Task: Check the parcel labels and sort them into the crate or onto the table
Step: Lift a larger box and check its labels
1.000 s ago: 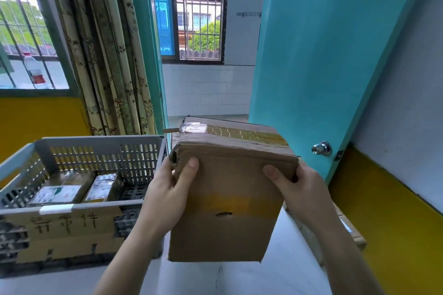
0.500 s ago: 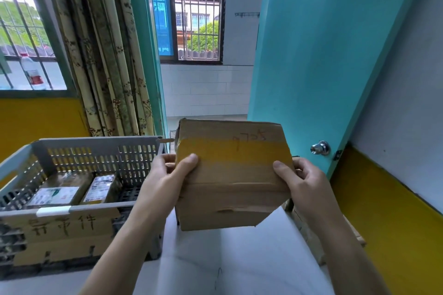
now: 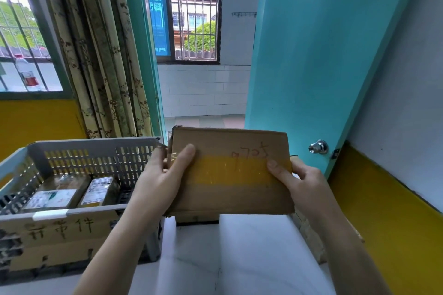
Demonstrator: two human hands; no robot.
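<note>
I hold a brown cardboard parcel [image 3: 230,189] up in front of me above the white table [image 3: 239,258]. The face toward me carries a yellow tape band and red handwriting. My left hand [image 3: 158,182] grips its left edge, thumb on the front. My right hand [image 3: 302,184] grips its right edge the same way. To the left stands a grey slotted crate [image 3: 96,148] with a cardboard sign on its front; two labelled parcels [image 3: 57,193] [image 3: 99,190] lie inside it.
A teal door [image 3: 311,55] with a metal knob [image 3: 318,146] stands open on the right. Another cardboard box [image 3: 309,239] rests at the table's right edge, partly behind my right arm. Curtains [image 3: 100,55] and barred windows lie behind the crate.
The parcel has been rotated in my hands: first its taped top edge showed, now the face with the yellow band and red writing is turned fully toward me.
</note>
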